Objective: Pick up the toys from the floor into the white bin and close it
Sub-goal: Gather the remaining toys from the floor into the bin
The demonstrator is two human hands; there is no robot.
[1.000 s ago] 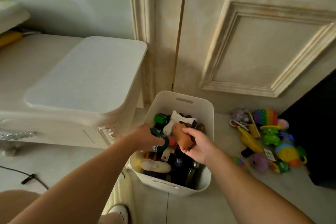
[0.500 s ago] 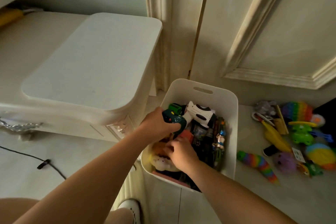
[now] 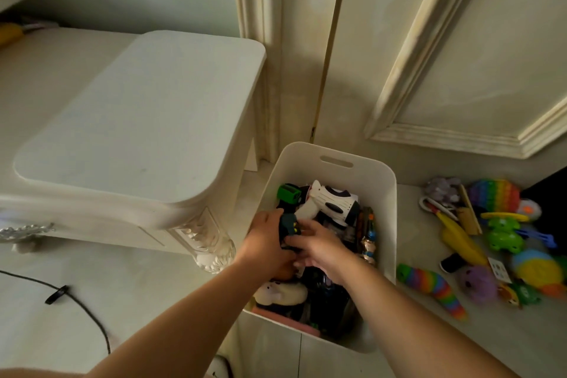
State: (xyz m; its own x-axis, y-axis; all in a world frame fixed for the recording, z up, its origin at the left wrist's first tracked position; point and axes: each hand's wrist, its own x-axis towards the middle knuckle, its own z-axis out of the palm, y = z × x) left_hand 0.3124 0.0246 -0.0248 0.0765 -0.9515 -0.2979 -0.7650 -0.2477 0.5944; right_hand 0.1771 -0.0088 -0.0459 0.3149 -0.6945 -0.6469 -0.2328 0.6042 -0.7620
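The white bin (image 3: 380, 193) stands open on the floor by the door, packed with toys, among them a white toy blaster (image 3: 331, 202) and a green block (image 3: 288, 192). My left hand (image 3: 267, 242) is inside the bin, gripping a dark green toy (image 3: 289, 225). My right hand (image 3: 319, 247) is beside it, its fingers touching the same toy and the toys below. A heap of toys lies on the floor to the right: a rainbow caterpillar (image 3: 435, 287), a yellow banana (image 3: 460, 239), a green frog (image 3: 503, 235), a rainbow pop toy (image 3: 494, 195) and a purple plush (image 3: 478, 284).
A white carved table (image 3: 147, 120) stands close on the bin's left. A black cable (image 3: 79, 304) runs over the floor at lower left. The panelled door (image 3: 460, 55) is behind the bin. Something dark (image 3: 549, 193) sits at the right edge.
My right hand put a brown toy down into the bin, then moved up next to my left hand. My left hand kept the dark green toy and lowered it. The view shifted.
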